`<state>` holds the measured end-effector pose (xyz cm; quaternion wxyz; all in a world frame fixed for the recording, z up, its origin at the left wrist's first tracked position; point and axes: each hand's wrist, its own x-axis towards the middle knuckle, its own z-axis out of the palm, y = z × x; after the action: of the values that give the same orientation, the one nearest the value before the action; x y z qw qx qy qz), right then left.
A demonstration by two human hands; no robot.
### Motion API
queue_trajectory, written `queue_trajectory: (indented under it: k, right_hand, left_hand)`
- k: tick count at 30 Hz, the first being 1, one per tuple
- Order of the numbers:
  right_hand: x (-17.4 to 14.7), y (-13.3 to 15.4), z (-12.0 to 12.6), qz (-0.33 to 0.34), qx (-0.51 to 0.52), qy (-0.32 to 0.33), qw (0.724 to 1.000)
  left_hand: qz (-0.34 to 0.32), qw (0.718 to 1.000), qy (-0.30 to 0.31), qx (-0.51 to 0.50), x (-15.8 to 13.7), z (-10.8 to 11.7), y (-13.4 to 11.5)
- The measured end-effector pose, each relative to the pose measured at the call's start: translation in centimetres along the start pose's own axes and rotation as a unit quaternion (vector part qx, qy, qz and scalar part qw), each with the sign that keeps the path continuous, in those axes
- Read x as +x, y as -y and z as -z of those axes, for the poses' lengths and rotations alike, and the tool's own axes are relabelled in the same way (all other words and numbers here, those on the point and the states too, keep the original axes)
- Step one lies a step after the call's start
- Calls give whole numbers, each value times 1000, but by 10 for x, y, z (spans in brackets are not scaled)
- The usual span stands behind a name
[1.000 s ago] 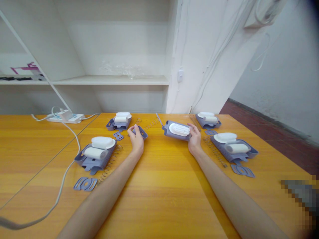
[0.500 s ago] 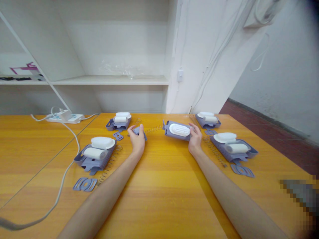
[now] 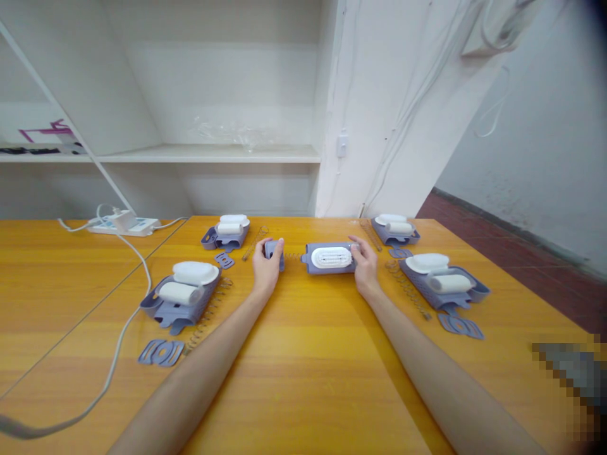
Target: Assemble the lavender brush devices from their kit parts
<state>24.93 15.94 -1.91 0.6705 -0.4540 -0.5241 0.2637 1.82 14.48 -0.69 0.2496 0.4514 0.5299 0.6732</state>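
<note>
My left hand (image 3: 267,268) is closed around a small grey-blue plastic end cap (image 3: 275,254). In my right hand (image 3: 366,266) is the right end of a longer grey-blue plastic housing (image 3: 327,270), held level above the table. A white oval brush piece (image 3: 332,257) shows on the housing's near face. Between the cap and the housing runs a coil spring (image 3: 293,256), its far end apparently inside the housing. My palms and some fingertips are hidden behind the parts.
Similar grey-blue housings with white pieces stand on the table (image 3: 284,379) at left (image 3: 183,309) and right (image 3: 431,284), with more behind. Loose springs (image 3: 208,316) and flat slotted plates (image 3: 161,352) lie beside them. A white power strip (image 3: 137,226) and cable (image 3: 118,354) are at left.
My two hands have come closer together, so the spring between cap and housing looks shorter. The housing has shifted left and turned more level; the cap has moved right.
</note>
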Motion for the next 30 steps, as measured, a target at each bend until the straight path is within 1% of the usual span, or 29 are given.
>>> queue_trajectory:
  k: [5,9,11,14,18,21,23,25,28,30]
  right_hand:
    - [-4,9,-4,6,-19,23,1000]
    - [-6,10,-7,10,-23,35,999]
    - [-8,9,-9,10,-24,32,999]
    - [-13,11,-14,14,-34,35,999]
    - [-21,17,-19,48,-76,74,993]
    - [-24,20,-21,63,-97,50,992]
    - [-24,20,-22,56,-96,31,993]
    - [-23,19,-22,49,-97,27,994]
    - [-22,16,-23,49,-103,32,993]
    - [-22,14,-23,46,-105,32,993]
  left_hand:
    - [-9,999,34,30,-4,0,-6]
    - [-37,994,91,45,-11,-1,-10]
    - [-34,991,120,46,-13,-2,-11]
    - [-23,989,139,41,-14,-3,-11]
    - [-18,989,146,24,-14,-5,-9]
    - [-9,991,132,7,-13,-5,-7]
    - [1,994,113,-4,-12,-5,-5]
    - [8,995,101,-14,-12,-5,-5]
    - [10,994,102,-26,-12,-3,-6]
    - [17,992,121,-24,-13,-2,-9]
